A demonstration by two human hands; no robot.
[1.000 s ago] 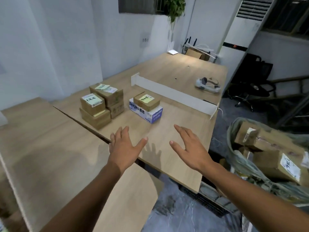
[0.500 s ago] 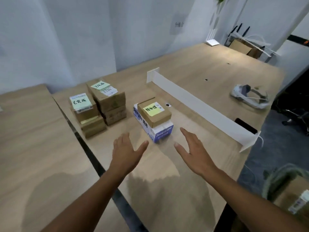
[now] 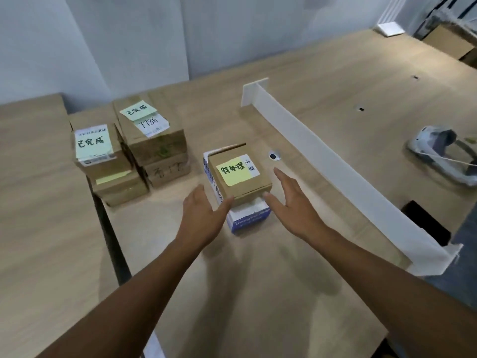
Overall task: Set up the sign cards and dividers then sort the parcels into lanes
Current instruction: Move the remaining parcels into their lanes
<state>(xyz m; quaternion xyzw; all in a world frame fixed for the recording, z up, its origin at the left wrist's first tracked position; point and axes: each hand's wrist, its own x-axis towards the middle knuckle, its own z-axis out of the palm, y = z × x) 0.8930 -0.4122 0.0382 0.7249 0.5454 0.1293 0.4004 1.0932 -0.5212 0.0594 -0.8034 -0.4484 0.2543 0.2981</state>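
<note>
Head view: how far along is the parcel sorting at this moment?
Done: one white divider strip stands on the wooden table; two stacks of brown cardboard parcels with green notes sit at the left. In hand: the left hand and right hand, both open, flank the small brown box with a yellow note, which sits on a blue-and-white box. Left: placing this pair; no other divider or loose parcel shows.

Both hands moved forward from over bare table to flank the stacked pair: left hand (image 3: 204,218) now just beside the left side of the brown box (image 3: 238,174), right hand (image 3: 294,205) at its right. Thumbs now reach its near corners, above the white box (image 3: 247,215). View swung left and closer; parcel sack gone from frame.
</note>
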